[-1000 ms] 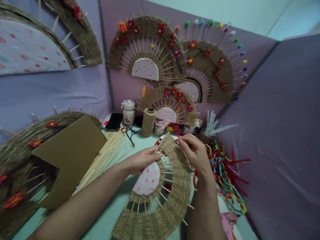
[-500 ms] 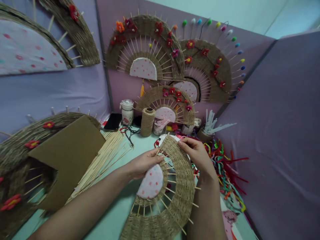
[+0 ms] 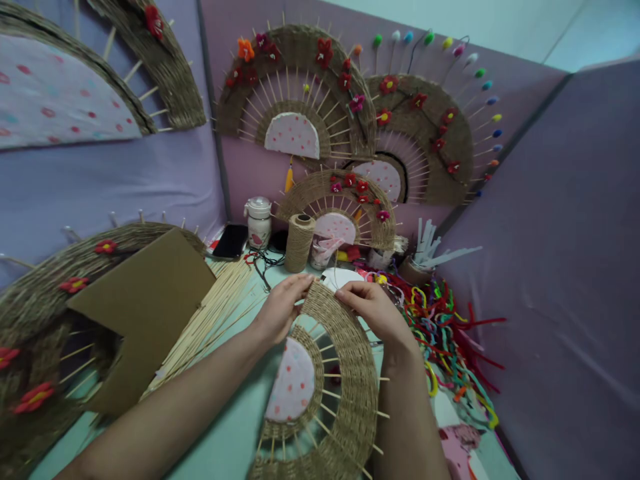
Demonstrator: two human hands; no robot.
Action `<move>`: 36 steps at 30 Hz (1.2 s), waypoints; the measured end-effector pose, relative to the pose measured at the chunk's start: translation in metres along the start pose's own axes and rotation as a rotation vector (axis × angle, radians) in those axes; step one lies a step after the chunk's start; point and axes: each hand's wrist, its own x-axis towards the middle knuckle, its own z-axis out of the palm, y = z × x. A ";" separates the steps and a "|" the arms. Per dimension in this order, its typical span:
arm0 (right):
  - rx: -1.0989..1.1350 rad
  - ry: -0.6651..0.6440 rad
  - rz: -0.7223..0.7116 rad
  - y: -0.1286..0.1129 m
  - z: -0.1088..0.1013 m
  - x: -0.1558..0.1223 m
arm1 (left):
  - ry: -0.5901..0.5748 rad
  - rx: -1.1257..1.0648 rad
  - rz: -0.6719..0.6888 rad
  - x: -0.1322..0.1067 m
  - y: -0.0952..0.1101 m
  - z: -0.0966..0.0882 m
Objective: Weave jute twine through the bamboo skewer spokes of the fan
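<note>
Half-round woven jute fan with pink dotted cloth centre [image 3: 356,380] tilted over pale green counter [image 3: 220,447], its far end pinched by both hands: left hand [image 3: 280,310] grip closed on the edge, right hand [image 3: 373,308] grip closed opposite, coloured pipe cleaners [image 3: 445,333] just beside.
</note>
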 end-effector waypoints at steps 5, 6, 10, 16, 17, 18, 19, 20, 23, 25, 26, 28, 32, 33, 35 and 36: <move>0.019 -0.053 0.004 0.001 0.008 0.005 | 0.052 -0.051 -0.013 0.004 -0.003 -0.002; 0.020 -0.060 0.009 0.002 0.008 0.005 | 0.050 -0.052 -0.022 0.005 -0.003 -0.003; 0.000 -0.077 0.031 0.003 0.005 0.005 | -0.006 0.020 -0.112 0.003 -0.001 -0.005; -0.074 -0.122 0.043 0.004 0.001 0.005 | -0.126 0.089 -0.322 0.004 0.002 -0.008; -0.081 -0.133 0.043 0.005 0.000 0.005 | -0.133 0.080 -0.323 0.005 0.001 -0.008; -0.084 -0.141 0.041 0.005 0.000 0.005 | -0.133 0.074 -0.321 0.005 0.000 -0.008; -0.084 -0.147 0.039 0.005 0.000 0.005 | -0.131 0.068 -0.316 0.006 -0.001 -0.008; -0.082 -0.149 0.037 0.005 -0.001 0.005 | -0.128 0.059 -0.309 0.006 -0.002 -0.008; -0.078 -0.136 0.038 0.008 -0.003 0.005 | -0.119 0.031 -0.293 0.006 -0.002 -0.007; -0.079 -0.124 0.038 0.010 -0.005 0.005 | -0.116 0.012 -0.286 0.006 0.001 -0.007; -0.081 -0.118 0.036 0.012 -0.006 0.005 | -0.109 0.004 -0.277 0.006 0.003 -0.007; -0.093 -0.108 0.021 0.014 -0.007 0.005 | -0.090 -0.009 -0.250 0.007 0.008 -0.008; -0.144 -0.099 -0.046 0.013 -0.008 0.005 | -0.042 -0.036 -0.210 0.008 0.017 -0.012; -0.165 -0.097 -0.067 0.012 -0.008 0.004 | -0.040 -0.047 -0.208 0.008 0.018 -0.012; -0.225 -0.069 -0.110 0.008 -0.007 0.003 | -0.046 -0.069 -0.207 0.009 0.021 -0.014; -0.265 -0.040 -0.134 0.005 -0.006 0.002 | -0.051 -0.077 -0.204 0.009 0.022 -0.015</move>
